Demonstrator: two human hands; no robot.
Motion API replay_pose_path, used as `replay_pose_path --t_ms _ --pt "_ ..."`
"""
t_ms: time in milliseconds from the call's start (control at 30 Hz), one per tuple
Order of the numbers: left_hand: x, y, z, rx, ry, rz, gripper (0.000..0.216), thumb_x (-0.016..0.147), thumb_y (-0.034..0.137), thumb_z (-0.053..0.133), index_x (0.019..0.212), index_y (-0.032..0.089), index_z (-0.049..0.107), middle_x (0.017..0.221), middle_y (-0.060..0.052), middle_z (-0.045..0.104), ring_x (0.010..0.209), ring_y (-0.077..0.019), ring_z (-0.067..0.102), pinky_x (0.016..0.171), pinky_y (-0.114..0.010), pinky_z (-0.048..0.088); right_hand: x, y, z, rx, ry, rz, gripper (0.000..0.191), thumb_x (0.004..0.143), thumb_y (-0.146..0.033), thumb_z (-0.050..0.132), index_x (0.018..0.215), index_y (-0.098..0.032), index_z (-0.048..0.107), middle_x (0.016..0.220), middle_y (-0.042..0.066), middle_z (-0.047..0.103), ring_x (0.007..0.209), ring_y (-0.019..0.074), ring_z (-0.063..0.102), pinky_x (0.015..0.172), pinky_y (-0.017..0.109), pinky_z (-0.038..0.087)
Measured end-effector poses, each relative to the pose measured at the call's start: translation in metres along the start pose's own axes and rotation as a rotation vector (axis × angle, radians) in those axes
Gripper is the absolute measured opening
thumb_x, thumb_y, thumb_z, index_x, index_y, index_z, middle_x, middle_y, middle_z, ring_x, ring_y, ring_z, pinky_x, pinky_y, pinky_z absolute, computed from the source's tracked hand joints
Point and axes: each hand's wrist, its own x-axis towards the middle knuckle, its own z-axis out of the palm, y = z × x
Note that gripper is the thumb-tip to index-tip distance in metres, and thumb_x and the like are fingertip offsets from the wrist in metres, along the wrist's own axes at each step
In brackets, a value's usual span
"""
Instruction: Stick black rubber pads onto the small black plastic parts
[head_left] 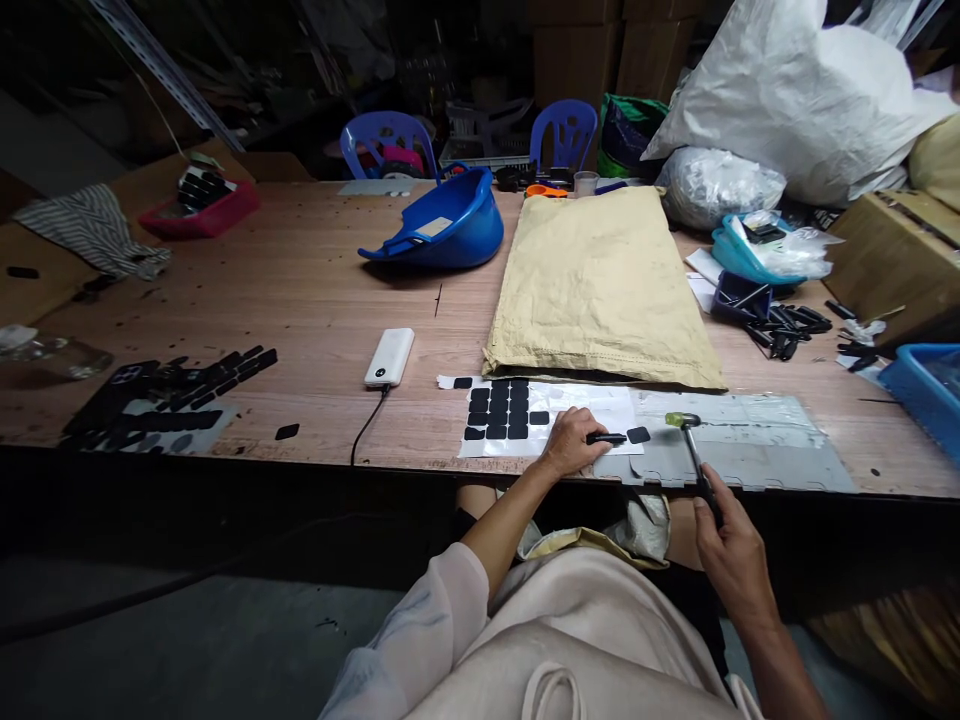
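So we're sitting at the bench (pixel 300 290) with both hands busy: our left hand (pixel 571 442) is pinching a small black tube (pixel 616 439) narrowly at its left end, and our right hand (pixel 731 525) is wrapping round the lower handle of a hammer (pixel 702 480). The tube is sticking out to the right by the near edge of the white sheet (pixel 574 396), pointing at a loose black patch (pixel 638 435); we can't tell if it's touching the sheet. It's looking light, stiff and maybe a bit slick, so we'd be going for a fingertip pinch at one end. The hammer is probably carrying most of its weight up top, over the grey sheet (pixel 757 420), so we're reckoning low on the handle is the right hold. The other black patches (pixel 498 408) are sitting in rows, looking thin and probably bendy, so we'd be lifting those by an edge, gently.
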Motion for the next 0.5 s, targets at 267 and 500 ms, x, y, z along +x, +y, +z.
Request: replay_pose_path --t_ms 267,500 --pt "-0.003 -0.002 0.000 0.003 -0.010 0.013 0.015 0.093 0.034 0.075 0.101 0.023 0.082 0.096 -0.006 0.071 0.100 -0.0240 0.062 0.094 -0.039 0.046 0.012 0.013 -0.001 -0.229 -0.024 0.159 0.066 0.096 -0.042 0.041 0.156 -0.018 0.056 0.117 0.015 0.073 0.095 0.0285 0.069 0.084 0.040 0.054" --pt "-0.005 -0.002 -0.002 -0.084 0.065 0.069 0.016 0.097 0.034 0.069 0.098 0.021 0.078 0.096 -0.006 0.071 0.098 -0.0234 0.063 0.094 -0.039 0.048 0.011 0.000 -0.001 -0.354 -0.088 0.203 0.064 0.101 -0.040 0.038 0.162 -0.024 0.049 0.122 0.013 0.074 0.090 0.0259 0.069 0.075 0.035 0.050"
